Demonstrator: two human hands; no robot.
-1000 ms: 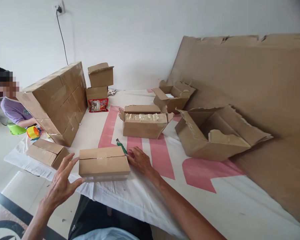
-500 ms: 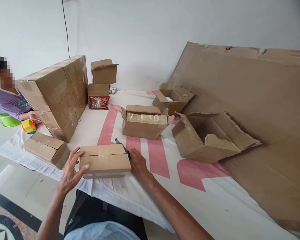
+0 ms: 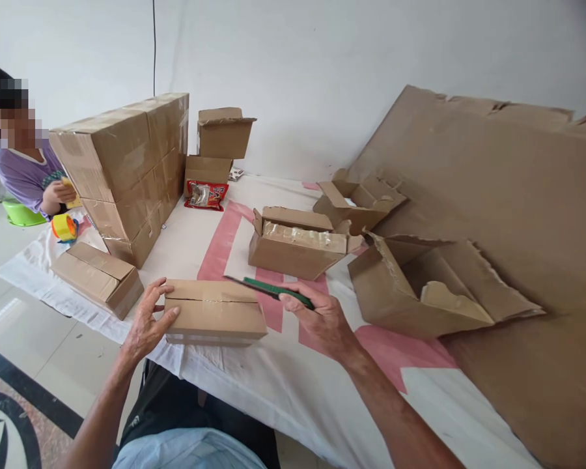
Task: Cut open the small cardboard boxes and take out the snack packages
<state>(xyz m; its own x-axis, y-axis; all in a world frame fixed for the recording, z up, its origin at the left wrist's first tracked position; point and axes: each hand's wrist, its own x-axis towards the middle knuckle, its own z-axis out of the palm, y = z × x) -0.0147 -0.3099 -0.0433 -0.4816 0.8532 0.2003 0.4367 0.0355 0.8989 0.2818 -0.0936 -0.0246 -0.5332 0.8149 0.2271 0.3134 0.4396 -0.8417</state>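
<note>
A closed cardboard box (image 3: pixel 215 316) lies near the front edge of the table, a strip of clear tape across its top seam. My left hand (image 3: pixel 149 322) grips its left end, thumb on the top flap and fingers at the far corner. In my right hand (image 3: pixel 325 319) is a green utility knife (image 3: pixel 278 290). Its blade points left, raised over the far right part of the box. To the left, apart from my hand, rests another closed cardboard box (image 3: pixel 95 277).
Stacked taped cartons (image 3: pixel 127 163) stand at the left, beside a yellow tape roll (image 3: pixel 64 227) and a person in purple (image 3: pixel 22 179). Behind my box is an opened carton (image 3: pixel 293 254); an open carton (image 3: pixel 420 312) sits right. A red packet (image 3: pixel 206 195) and large cardboard sheet (image 3: pixel 493 189) are farther back.
My right hand has lifted the utility knife from beside the box's right end, up and to the right. My left hand stays on the box. The view has shifted slightly.
</note>
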